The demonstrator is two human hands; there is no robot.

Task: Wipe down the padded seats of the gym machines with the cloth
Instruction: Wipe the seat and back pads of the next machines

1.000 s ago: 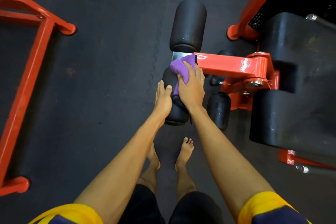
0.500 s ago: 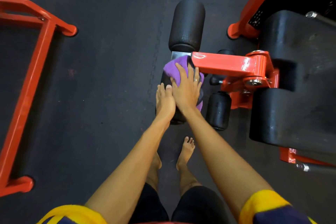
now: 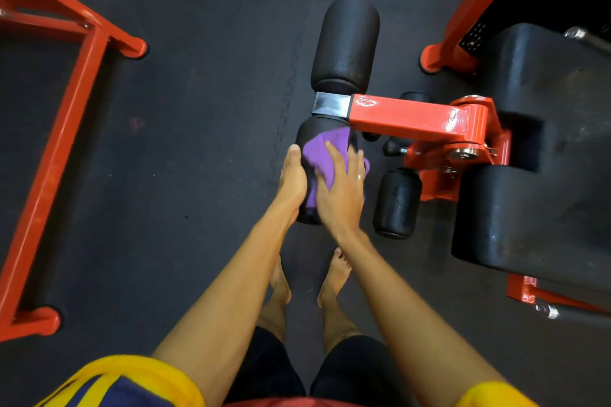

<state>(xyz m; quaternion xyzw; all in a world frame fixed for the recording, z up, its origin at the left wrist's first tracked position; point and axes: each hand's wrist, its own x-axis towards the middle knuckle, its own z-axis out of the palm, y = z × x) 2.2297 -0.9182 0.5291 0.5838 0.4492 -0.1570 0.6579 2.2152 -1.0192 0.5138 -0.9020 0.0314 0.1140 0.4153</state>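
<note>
The flat-fingered right hand (image 3: 340,188) pins the limp, probably bunch-prone cloth (image 3: 322,150) against the roller pad (image 3: 305,137) beside the red arm (image 3: 403,119), while the left hand (image 3: 292,175) lies flat alongside.

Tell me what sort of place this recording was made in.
Probably a gym floor. A red steel machine arm carries black foam roller pads, a large black pad sits beside it, and the floor is dark rubber matting with an interlocking seam.

Dim overhead light; glare on red arm (image 3: 413,117); wide-angle edge bending; right-hand fingers (image 3: 358,162) slightly blurred.
</note>
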